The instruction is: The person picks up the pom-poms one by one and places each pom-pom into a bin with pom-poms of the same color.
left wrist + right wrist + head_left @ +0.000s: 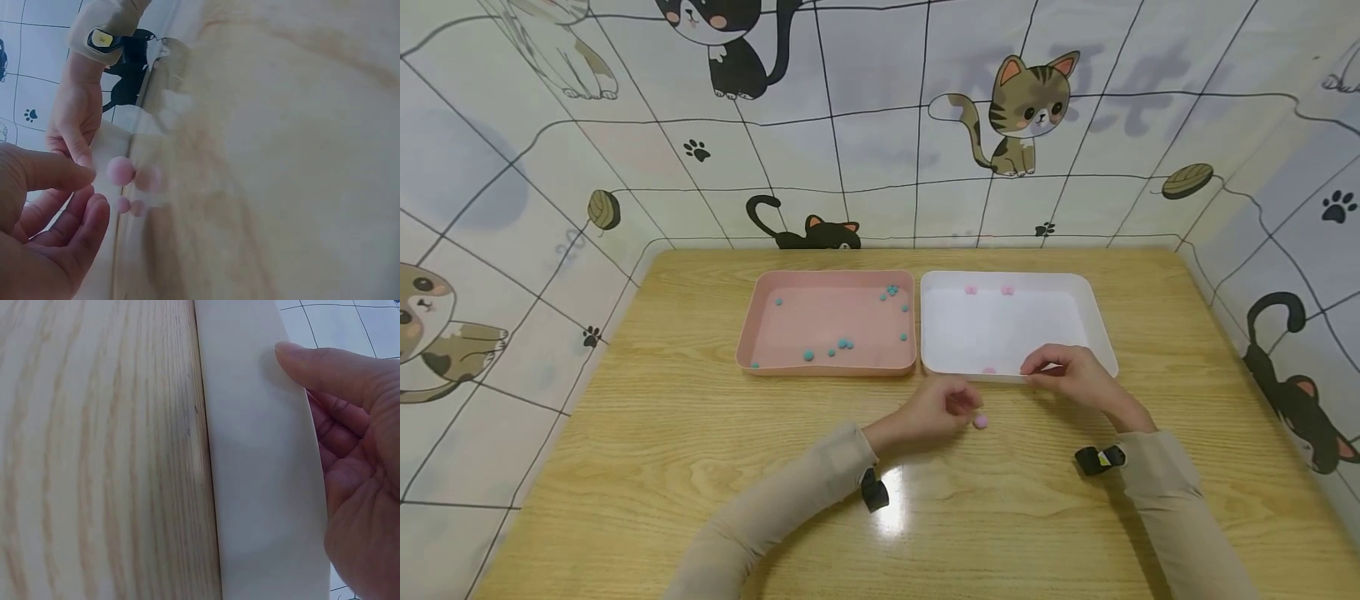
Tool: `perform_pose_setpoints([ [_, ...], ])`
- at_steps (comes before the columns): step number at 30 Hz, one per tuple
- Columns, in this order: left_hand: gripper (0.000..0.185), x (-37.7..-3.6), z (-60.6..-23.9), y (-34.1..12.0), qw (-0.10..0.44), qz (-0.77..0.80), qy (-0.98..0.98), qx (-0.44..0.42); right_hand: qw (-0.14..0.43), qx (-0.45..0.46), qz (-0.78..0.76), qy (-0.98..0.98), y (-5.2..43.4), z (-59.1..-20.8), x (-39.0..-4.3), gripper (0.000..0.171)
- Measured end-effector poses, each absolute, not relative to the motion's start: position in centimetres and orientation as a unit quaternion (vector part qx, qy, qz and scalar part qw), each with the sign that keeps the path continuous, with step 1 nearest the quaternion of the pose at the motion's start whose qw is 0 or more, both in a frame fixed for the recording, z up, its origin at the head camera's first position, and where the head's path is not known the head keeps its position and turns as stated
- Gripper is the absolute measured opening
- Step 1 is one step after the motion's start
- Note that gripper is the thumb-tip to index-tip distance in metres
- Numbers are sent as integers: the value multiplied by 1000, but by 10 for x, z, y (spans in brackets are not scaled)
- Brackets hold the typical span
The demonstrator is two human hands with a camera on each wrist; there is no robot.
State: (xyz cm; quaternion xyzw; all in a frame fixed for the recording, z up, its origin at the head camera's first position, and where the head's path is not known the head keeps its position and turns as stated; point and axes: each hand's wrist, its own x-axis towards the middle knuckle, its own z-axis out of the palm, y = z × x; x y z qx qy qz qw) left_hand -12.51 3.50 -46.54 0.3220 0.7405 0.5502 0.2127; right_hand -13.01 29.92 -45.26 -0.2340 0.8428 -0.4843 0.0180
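Note:
My right hand (pixel 1071 377) grips the front rim of the white tray (pixel 1093 333). In the right wrist view, its thumb (pixel 300 359) lies on the outer wall and the fingers are behind the rim. My left hand (pixel 928 411) hovers at the table before the trays, fingers loosely curled, with nothing visible between them. Just beside its fingertips, a pink ball (pixel 980 422) rests on the table. The left wrist view shows this larger pink ball (pixel 120 170) and a smaller one (pixel 123 204) close by.
Left of the white tray stands a pink tray (pixel 835 371) holding several small teal balls (pixel 808 356). Pink pieces (pixel 1007 291) lie along the white tray's back, and another pink piece (pixel 989 371) is by its front wall. A cat-patterned cloth (pixel 880 150) surrounds the wooden table (pixel 647 467).

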Motion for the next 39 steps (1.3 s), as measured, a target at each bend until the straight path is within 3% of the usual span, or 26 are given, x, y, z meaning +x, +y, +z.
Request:
perform_pose_setpoints([
  [15,31,-125,-474,37,218,503,773,319,18,-236,-491,838,300,-455,-131,14],
  [23,34,-126,-474,40,189,461,790,357,17,-238,-489,839,299,-454,-130,14],
  [33,27,-127,-473,37,195,515,758,350,16,-240,-487,839,299,-452,-129,14],
  [39,13,-132,-464,38,193,537,742,353,19,-237,-488,840,298,-452,-129,14],
])
